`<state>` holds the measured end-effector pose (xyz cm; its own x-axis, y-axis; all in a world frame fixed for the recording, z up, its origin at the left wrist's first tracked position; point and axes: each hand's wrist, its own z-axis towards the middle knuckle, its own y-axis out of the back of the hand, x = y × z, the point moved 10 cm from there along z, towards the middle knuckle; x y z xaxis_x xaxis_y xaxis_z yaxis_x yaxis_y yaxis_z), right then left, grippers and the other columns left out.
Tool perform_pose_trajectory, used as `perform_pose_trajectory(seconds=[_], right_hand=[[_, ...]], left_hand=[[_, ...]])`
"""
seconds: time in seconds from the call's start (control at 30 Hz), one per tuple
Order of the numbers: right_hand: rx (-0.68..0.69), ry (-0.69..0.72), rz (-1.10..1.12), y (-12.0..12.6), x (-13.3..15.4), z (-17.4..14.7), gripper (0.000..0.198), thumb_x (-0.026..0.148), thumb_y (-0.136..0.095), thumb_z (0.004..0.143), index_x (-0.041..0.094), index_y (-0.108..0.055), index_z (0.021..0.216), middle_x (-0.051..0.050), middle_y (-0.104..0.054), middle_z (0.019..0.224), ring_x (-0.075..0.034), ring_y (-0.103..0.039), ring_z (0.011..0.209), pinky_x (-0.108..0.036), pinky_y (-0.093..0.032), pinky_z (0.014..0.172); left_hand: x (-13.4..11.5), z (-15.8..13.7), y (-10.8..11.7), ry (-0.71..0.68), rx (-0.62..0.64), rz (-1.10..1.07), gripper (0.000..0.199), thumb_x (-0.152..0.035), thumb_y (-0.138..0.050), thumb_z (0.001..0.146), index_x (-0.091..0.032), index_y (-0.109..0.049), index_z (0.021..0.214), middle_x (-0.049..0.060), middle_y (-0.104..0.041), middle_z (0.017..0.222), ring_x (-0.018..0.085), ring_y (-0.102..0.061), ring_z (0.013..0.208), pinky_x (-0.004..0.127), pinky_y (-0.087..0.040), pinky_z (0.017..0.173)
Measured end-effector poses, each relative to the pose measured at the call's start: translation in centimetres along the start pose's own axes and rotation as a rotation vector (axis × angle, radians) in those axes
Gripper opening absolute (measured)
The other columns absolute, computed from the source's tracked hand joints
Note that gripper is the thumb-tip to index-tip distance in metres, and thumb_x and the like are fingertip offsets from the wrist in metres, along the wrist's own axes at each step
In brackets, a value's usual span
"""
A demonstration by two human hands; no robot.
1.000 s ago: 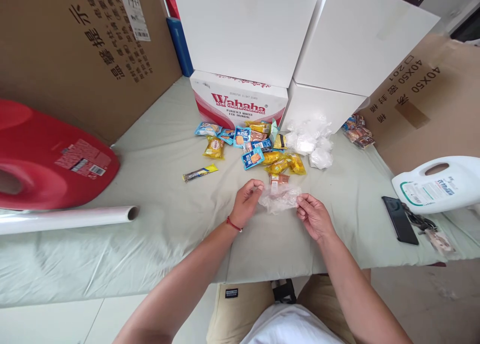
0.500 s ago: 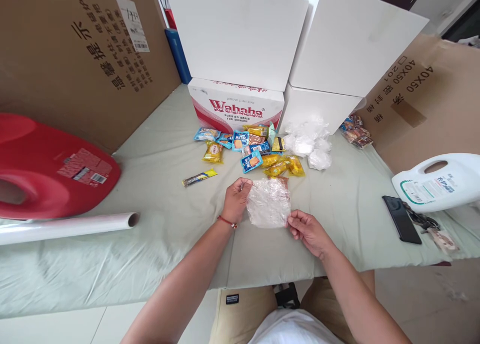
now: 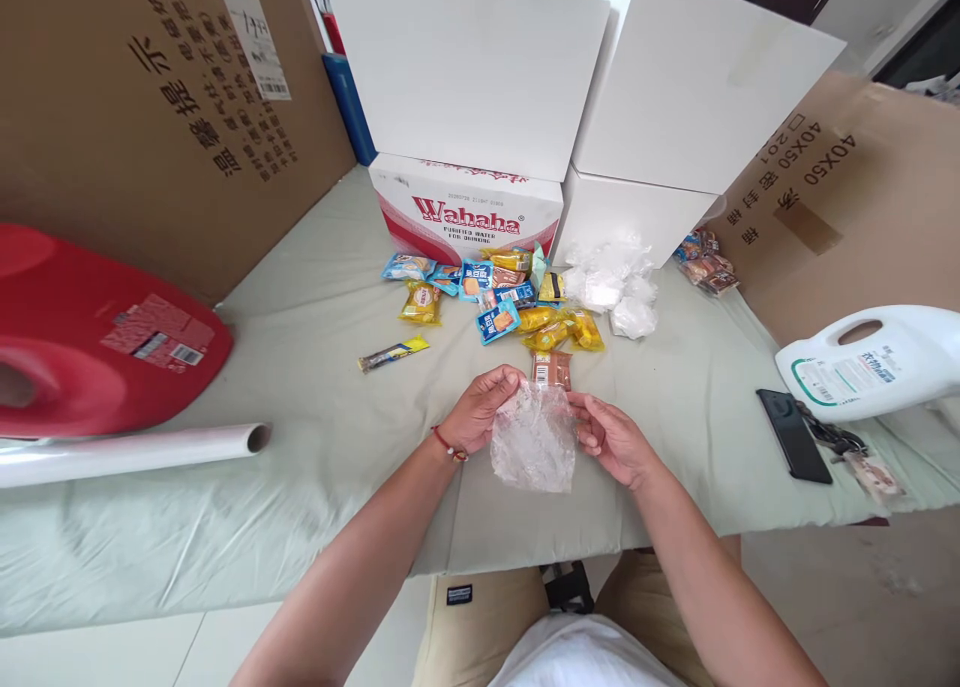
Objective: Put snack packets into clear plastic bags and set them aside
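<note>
A clear, crinkled plastic bag hangs between my two hands near the front of the table. My left hand pinches its upper left edge between thumb and fingers. On the other side, my right hand has its partly curled fingers at the upper right edge of the bag. Just behind the bag lies a brown packaged snack, its lower part covered by the plastic. Farther back is a pile of small snacks, among them a blue packet and a yellow packet. A thin black-and-yellow stick packet rests to the left.
A Wahaha carton stands behind the snacks, beside crumpled clear bags. At left are a red jug and a white roll. A white detergent bottle and a phone lie right. Brown snack packs sit back right.
The bag has moved down towards me, uncovering more of the brown snack. My right hand has shifted from the bag's lower right corner to its upper right edge.
</note>
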<state>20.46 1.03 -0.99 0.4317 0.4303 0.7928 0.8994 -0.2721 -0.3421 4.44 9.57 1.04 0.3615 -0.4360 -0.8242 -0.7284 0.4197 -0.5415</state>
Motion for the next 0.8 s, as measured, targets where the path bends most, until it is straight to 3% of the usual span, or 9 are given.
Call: perform_pose_trajectory(seconds=[0.17, 0.3, 0.37, 0.43, 0.5, 0.57, 0.6, 0.7, 0.8], right_hand=[[0.052, -0.071, 0.111, -0.1, -0.5, -0.1, 0.038, 0.049, -0.089, 0.069, 0.019, -0.075, 0.088, 0.0, -0.065, 0.07, -0.003, -0.023, 0.043, -0.018, -0.016, 0.037], [0.069, -0.034, 0.099, -0.1, 0.2, -0.8, 0.034, 0.03, -0.095, 0.061, 0.02, -0.071, 0.082, 0.007, -0.05, 0.062, -0.002, -0.023, 0.046, -0.016, -0.018, 0.04], [0.072, -0.015, 0.1, -0.3, 0.4, -1.0, 0.034, 0.029, -0.096, 0.06, 0.02, -0.07, 0.081, 0.008, -0.046, 0.06, -0.002, -0.025, 0.047, -0.015, -0.02, 0.041], [0.055, 0.023, 0.11, -0.5, 0.8, -1.2, 0.034, 0.03, -0.096, 0.06, 0.02, -0.07, 0.081, 0.008, -0.042, 0.06, -0.003, -0.026, 0.049, -0.015, -0.022, 0.042], [0.012, 0.082, 0.113, -0.5, 1.4, -1.4, 0.035, 0.031, -0.096, 0.06, 0.02, -0.07, 0.081, 0.008, -0.04, 0.06, -0.004, -0.026, 0.049, -0.016, -0.023, 0.042], [-0.042, 0.157, 0.102, -0.5, 2.3, -2.0, 0.034, 0.033, -0.094, 0.062, 0.021, -0.07, 0.082, 0.007, -0.042, 0.062, -0.005, -0.027, 0.05, -0.017, -0.024, 0.042], [-0.066, 0.194, 0.089, -0.7, 2.7, -2.5, 0.033, 0.035, -0.093, 0.064, 0.021, -0.07, 0.083, 0.007, -0.045, 0.064, -0.005, -0.028, 0.051, -0.018, -0.024, 0.043], [-0.11, 0.299, 0.025, -1.8, 3.8, -4.0, 0.031, 0.04, -0.091, 0.067, 0.022, -0.071, 0.084, 0.004, -0.054, 0.07, -0.006, -0.032, 0.052, -0.021, -0.025, 0.044], [-0.093, 0.372, -0.069, -3.8, 3.7, -5.2, 0.029, 0.043, -0.087, 0.074, 0.022, -0.072, 0.087, 0.002, -0.06, 0.073, -0.007, -0.035, 0.053, -0.023, -0.028, 0.048]], left_hand=[[0.1, 0.0, 0.1, -0.001, 0.013, 0.023, 0.054, -0.063, -0.088, 0.065, -0.017, -0.065, 0.081, -0.005, -0.053, 0.064, 0.008, -0.046, 0.055, 0.022, -0.038, 0.054], [0.4, 0.4, 0.4, -0.024, 0.006, 0.103, 0.052, -0.063, -0.086, 0.068, -0.016, -0.067, 0.083, -0.003, -0.056, 0.068, 0.01, -0.048, 0.06, 0.023, -0.039, 0.058], [-0.1, 0.7, 0.6, -0.085, -0.015, 0.164, 0.051, -0.059, -0.086, 0.069, -0.017, -0.069, 0.093, -0.002, -0.058, 0.074, 0.011, -0.051, 0.066, 0.023, -0.041, 0.062], [-1.6, 0.5, 1.6, -0.206, -0.144, 0.243, 0.054, -0.05, -0.089, 0.067, -0.02, -0.068, 0.106, -0.001, -0.058, 0.085, 0.013, -0.055, 0.076, 0.024, -0.044, 0.068], [-4.0, -1.2, 3.6, -0.352, -0.417, 0.348, 0.055, -0.04, -0.09, 0.064, -0.022, -0.065, 0.109, 0.001, -0.058, 0.096, 0.015, -0.055, 0.086, 0.025, -0.045, 0.073], [-6.1, -4.3, 4.4, -0.46, -0.663, 0.453, 0.04, -0.035, -0.086, 0.069, -0.023, -0.064, 0.1, 0.002, -0.057, 0.096, 0.016, -0.054, 0.086, 0.026, -0.044, 0.074], [-6.7, -5.7, 4.0, -0.485, -0.719, 0.493, 0.03, -0.034, -0.082, 0.074, -0.023, -0.063, 0.095, 0.001, -0.057, 0.092, 0.016, -0.053, 0.083, 0.028, -0.044, 0.074], [-6.2, -8.2, 0.3, -0.437, -0.569, 0.484, 0.018, -0.039, -0.073, 0.087, -0.023, -0.063, 0.086, 0.001, -0.059, 0.082, 0.018, -0.053, 0.075, 0.031, -0.044, 0.073], [-3.3, -8.8, -4.2, -0.324, -0.342, 0.326, 0.03, -0.05, -0.076, 0.085, -0.024, -0.064, 0.095, 0.006, -0.064, 0.099, 0.023, -0.06, 0.093, 0.034, -0.05, 0.079]])
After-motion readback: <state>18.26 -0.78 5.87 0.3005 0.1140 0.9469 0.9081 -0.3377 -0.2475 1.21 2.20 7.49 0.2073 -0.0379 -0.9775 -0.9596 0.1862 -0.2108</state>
